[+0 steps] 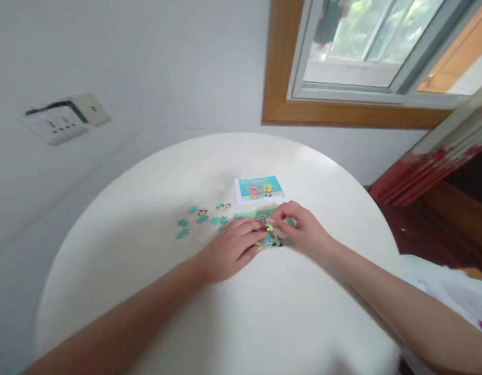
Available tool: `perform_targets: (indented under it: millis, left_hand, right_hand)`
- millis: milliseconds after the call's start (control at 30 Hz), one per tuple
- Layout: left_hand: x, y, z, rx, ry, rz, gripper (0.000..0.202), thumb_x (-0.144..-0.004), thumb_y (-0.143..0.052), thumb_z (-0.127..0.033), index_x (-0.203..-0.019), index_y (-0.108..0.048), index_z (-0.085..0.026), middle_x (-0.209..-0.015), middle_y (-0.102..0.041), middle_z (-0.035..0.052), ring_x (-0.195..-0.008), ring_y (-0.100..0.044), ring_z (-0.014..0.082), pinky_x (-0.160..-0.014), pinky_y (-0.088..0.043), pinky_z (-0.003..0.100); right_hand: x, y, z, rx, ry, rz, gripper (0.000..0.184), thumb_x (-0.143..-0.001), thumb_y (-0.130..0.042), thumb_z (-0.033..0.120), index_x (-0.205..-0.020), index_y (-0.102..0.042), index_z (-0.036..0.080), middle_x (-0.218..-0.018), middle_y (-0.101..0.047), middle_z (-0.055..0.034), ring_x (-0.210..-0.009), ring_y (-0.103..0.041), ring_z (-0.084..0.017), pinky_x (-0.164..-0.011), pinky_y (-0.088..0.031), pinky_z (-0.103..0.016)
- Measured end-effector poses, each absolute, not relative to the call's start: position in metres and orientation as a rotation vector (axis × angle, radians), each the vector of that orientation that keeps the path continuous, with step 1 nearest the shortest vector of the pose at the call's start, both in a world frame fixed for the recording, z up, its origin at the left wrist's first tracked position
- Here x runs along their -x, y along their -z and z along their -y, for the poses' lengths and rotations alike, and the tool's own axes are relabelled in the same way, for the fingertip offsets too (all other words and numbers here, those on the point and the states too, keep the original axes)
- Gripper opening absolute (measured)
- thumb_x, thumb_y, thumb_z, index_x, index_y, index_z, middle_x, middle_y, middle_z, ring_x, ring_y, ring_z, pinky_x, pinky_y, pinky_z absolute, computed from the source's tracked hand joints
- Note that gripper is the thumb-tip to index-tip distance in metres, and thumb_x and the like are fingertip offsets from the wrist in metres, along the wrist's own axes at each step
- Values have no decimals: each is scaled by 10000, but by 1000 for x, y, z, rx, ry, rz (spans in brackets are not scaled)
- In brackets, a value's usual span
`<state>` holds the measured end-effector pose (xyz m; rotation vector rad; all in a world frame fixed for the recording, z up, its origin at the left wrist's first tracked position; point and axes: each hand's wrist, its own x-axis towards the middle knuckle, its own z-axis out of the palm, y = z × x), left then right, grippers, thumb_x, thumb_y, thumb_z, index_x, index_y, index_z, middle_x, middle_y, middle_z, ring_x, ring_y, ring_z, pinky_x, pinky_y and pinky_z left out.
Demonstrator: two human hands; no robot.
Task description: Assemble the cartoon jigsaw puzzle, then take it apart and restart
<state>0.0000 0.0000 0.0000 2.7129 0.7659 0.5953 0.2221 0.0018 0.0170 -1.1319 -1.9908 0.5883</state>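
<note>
A small jigsaw puzzle [248, 214] with a green and yellow cartoon picture lies flat on the round white table [264, 312]. My left hand [235, 245] rests over its left part with the fingers stretched out, hiding much of that side. At the puzzle's right side, my right hand [299, 224] has thumb and forefinger pinched together on a small yellow and green puzzle piece [269, 227]. Whether that piece touches the puzzle below cannot be made out. Behind both hands sits a picture card [260, 189] showing a pink and a yellow cartoon figure.
Several loose puzzle pieces [202, 219] lie scattered to the left of my left hand. Beyond the table are a white wall with a socket [57, 124] and a wood-framed window [358, 114]. A curtain [424, 161] hangs at the right.
</note>
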Motion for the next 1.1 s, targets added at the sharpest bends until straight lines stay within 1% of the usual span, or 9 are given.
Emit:
perform_targets:
  millis: [100,200,333,400,533,767,867,967,1100]
  left_hand:
    - [-1,-9,5,-2728,-594,-730,301,-955,-469,-223,-1224,-602,-225,-1270,-598,64,-1239,-471,229,-1082,-359,405]
    - [11,-19,-2,-2751,-664,-806,278,-950,-453,-207,-1157,-638,-216,-1211,-634,66,-1178,-517,226,-1035,-395,398]
    - [46,-28,-27,-2731,-910,-1164,274,-950,-421,-225,-1062,-666,-172,-1023,-679,78,-988,-581,219,-933,-436,392]
    - [64,-28,-41,-2674,-1077,-1359,284,-949,-412,-249,-1041,-670,-172,-994,-682,76,-976,-577,228,-920,-431,399]
    - [83,-21,-57,-2557,-1242,-1566,275,-918,-417,-202,-1001,-676,-159,-960,-683,76,-942,-578,228,-909,-425,400]
    - [79,-15,-55,-2596,-1197,-1505,267,-901,-429,-187,-1019,-669,-169,-955,-668,71,-952,-574,223,-911,-423,394]
    - [78,-12,-55,-2593,-1180,-1493,272,-905,-420,-189,-1025,-665,-172,-962,-663,72,-956,-568,224,-911,-422,396]
    - [79,-7,-58,-2600,-1117,-1476,282,-898,-423,-188,-1043,-664,-170,-977,-658,76,-970,-565,230,-920,-417,403]
    - [79,2,-60,-2646,-981,-1452,282,-886,-440,-188,-1042,-675,-177,-988,-639,82,-975,-556,242,-927,-414,422]
  right_hand:
    - [-225,-23,-9,1183,-585,1994,161,-874,-576,278,-752,-634,192,-708,-632,5,-718,-563,-132,-706,-407,-248]
    - [-221,-28,-27,1225,-641,2038,177,-867,-573,281,-736,-640,183,-688,-632,14,-685,-547,-122,-669,-392,-237]
    - [-195,-30,-63,1232,-737,2111,167,-842,-587,261,-732,-673,170,-710,-650,18,-670,-537,-104,-642,-376,-217]
    - [-175,-29,-79,1253,-763,2145,152,-832,-597,251,-753,-703,176,-737,-673,14,-677,-550,-100,-635,-371,-210]
    - [-134,-28,-99,1420,-597,2202,203,-824,-634,361,-775,-752,203,-722,-698,-9,-671,-563,-122,-618,-366,-226]
    - [-102,-25,-113,1539,-442,2278,259,-850,-595,397,-798,-780,222,-754,-728,-49,-732,-608,-174,-656,-397,-255]
    - [-112,-26,-116,1447,-408,2360,226,-863,-589,344,-918,-783,241,-847,-740,-38,-814,-617,-177,-728,-408,-254]
    - [-128,-28,-114,1238,-286,2526,264,-856,-591,270,-1072,-742,259,-968,-723,-42,-914,-599,-186,-837,-403,-279]
    - [-143,-30,-104,1109,-178,2719,277,-837,-627,304,-1094,-725,265,-1027,-679,-69,-986,-564,-221,-882,-391,-330]
